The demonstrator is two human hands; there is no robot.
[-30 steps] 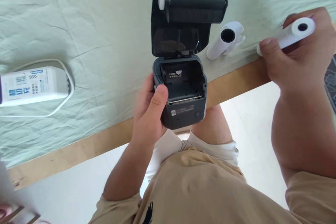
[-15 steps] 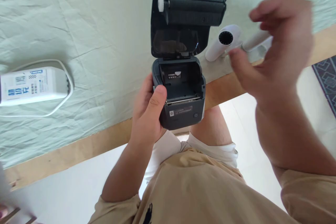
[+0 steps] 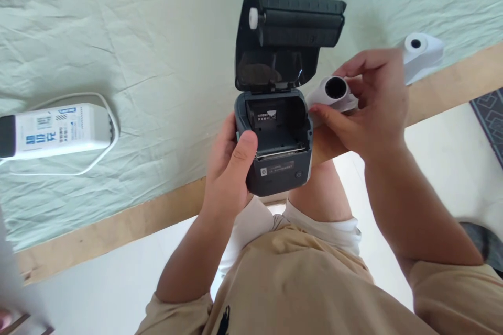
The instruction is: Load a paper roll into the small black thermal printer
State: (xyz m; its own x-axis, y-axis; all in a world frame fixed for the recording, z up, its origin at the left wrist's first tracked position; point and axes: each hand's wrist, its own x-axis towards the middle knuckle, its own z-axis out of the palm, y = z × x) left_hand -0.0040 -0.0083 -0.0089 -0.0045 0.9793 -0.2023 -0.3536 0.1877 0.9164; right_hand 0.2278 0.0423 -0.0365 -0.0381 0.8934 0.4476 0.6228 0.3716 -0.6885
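Observation:
A small dark label printer (image 3: 279, 180) is held over the table's front edge, its lid (image 3: 293, 21) swung up and back. My left hand (image 3: 228, 172) grips its left side, thumb on the front rim. Inside, the paper bay (image 3: 281, 128) shows a small sticker and no roll. Just right of the printer, my right hand (image 3: 379, 107) has thumb and fingers closed around a white paper roll (image 3: 319, 95) with a dark hollow core. The fingers hide part of this roll.
Another white roll (image 3: 430, 52) lies farther right on the pale green cloth (image 3: 165, 63). At the left is a white box-shaped device (image 3: 88, 133) with blue print and a looped white cable (image 3: 112, 146). The table's wooden edge (image 3: 157, 214) runs across in front of me.
My right hand has come down and left from above the rolls and closed on the nearer one. The printer stays in my left hand with its lid up.

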